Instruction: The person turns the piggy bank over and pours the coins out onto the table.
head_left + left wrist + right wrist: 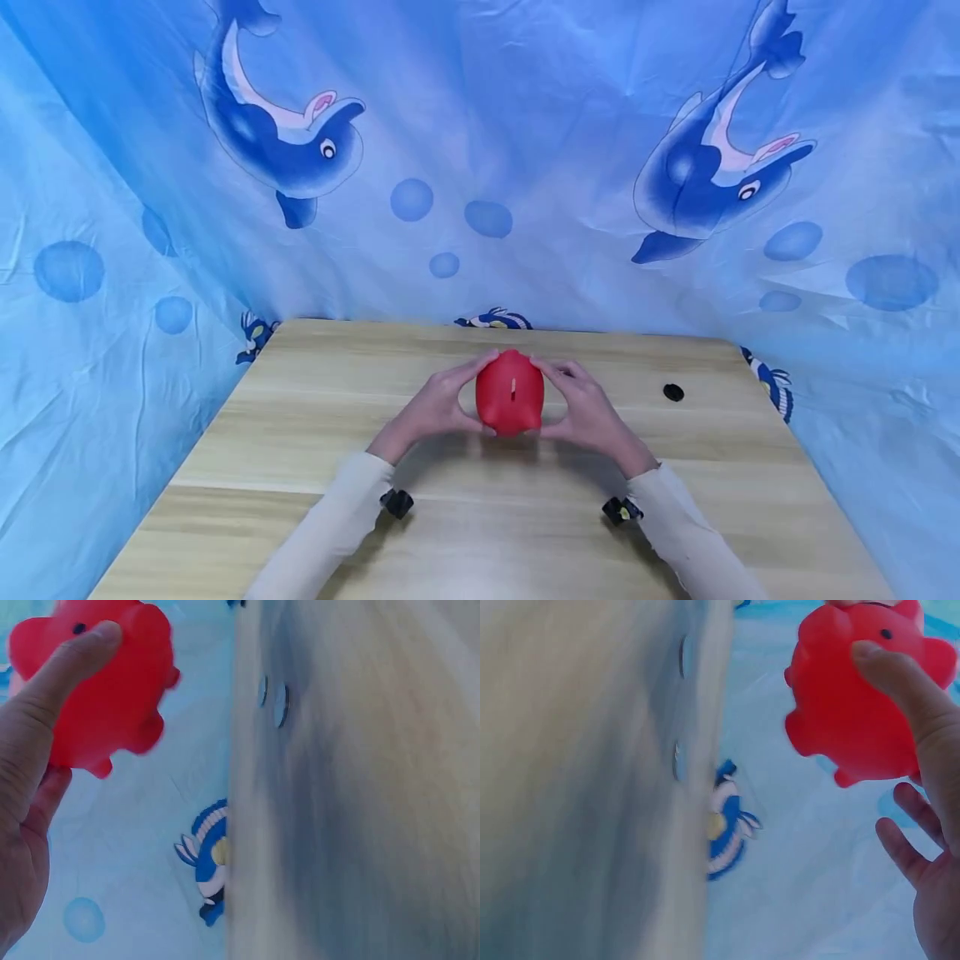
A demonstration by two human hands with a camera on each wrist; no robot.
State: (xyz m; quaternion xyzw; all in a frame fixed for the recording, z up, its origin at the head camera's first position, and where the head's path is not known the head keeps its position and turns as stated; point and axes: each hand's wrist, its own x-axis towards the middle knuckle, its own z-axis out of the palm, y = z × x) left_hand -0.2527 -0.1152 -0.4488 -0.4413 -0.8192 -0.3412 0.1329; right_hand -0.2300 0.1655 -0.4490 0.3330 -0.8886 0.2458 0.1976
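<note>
A red piggy bank, its coin slot facing up in the head view, is held between both hands above the table. My left hand grips its left side, with the thumb on the near face and the fingers round the far side. On the other side my right hand grips it in the same way. The left wrist view shows the left thumb close to a black eye of the piggy bank. In the right wrist view, two fingers of the right hand stand away from the red body.
Thin round discs lie on the wooden table in the wrist views. A black disc is at the table's right. Behind and beside the table hangs a blue dolphin-print sheet. Dark wrist cameras sit at both cuffs.
</note>
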